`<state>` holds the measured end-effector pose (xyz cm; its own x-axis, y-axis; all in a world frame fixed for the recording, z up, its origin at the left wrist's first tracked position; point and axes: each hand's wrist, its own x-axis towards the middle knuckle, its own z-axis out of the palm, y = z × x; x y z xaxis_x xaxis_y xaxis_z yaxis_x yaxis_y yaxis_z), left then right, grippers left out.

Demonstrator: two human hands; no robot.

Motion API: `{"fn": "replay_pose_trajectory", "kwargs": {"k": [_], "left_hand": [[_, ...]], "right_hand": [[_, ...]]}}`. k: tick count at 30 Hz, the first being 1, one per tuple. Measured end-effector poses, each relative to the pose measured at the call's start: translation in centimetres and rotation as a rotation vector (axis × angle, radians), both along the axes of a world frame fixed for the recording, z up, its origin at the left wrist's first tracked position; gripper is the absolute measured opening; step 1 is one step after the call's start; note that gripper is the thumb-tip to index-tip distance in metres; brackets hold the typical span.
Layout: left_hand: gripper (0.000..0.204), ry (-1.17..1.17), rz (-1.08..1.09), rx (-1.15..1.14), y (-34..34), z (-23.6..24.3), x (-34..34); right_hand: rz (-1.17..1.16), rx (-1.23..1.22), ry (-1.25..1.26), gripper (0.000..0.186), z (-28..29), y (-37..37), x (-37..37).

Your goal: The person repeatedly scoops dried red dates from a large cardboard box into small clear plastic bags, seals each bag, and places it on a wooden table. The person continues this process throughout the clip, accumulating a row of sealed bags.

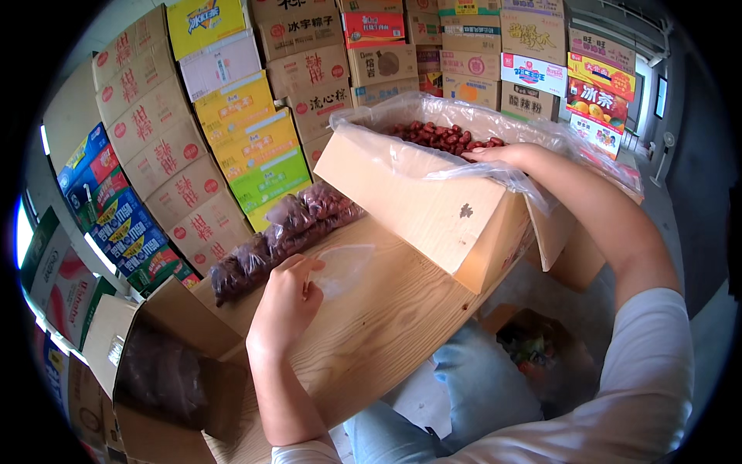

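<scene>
Head view, looking down over a pale wooden table [386, 325] in a storeroom: the person's left hand [284, 303] rests on the boards with fingers curled, thumb and forefinger pinching the near edge of an empty clear plastic bag [344, 267] that lies flat on the wood; the right hand [495, 155] reaches up and over the rim of a tilted cardboard box [433, 209] lined with a loose clear plastic liner [386, 158]; its fingers go down among the red dates [440, 137] heaped inside, and how far they are open, or whether they grip any fruit, cannot be told, since the liner and the box rim hide the fingertips. The box leans on the far right edge of the table, its open top toward the person; the empty bag lies just in front of its lower left corner. Beyond the left hand, along the table's far left edge, a row of filled clear bags of dark red dates [278, 232] lies end to end, well apart from the big box's opening. At lower left an open carton [154, 363] stands beside the table with a dark bag-lined load inside. Stacked cartons [232, 116] in yellow, green, blue and brown fill the wall behind; the person's jeans-clad knees [479, 379] show under the table edge.
</scene>
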<state>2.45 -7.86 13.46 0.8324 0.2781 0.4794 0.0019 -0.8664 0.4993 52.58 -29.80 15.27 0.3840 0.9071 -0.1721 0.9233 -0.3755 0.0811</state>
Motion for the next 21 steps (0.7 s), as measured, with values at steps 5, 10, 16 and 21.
{"fn": "replay_pose_trajectory", "kwargs": {"k": [5, 10, 16, 21], "left_hand": [[0.034, 0.001, -0.002, -0.013, 0.3, 0.2, -0.7], [0.034, 0.005, -0.02, -0.011, 0.0, 0.0, -0.1], [0.032, 0.021, -0.005, 0.013, 0.1, -0.4, 0.1], [0.034, 0.042, -0.018, 0.026, 0.0, -0.3, 0.2]], "right_hand": [[-0.313, 0.222, 0.464, 0.043, 1.6, 1.2, -5.2], [-0.416, 0.327, 0.72, 0.038, 0.9, 0.6, -5.3], [-0.547, 0.346, 0.884, 0.037, 0.2, 0.9, -4.1], [-0.548, 0.379, 0.82, 0.036, 1.1, 0.5, -6.8]]}}
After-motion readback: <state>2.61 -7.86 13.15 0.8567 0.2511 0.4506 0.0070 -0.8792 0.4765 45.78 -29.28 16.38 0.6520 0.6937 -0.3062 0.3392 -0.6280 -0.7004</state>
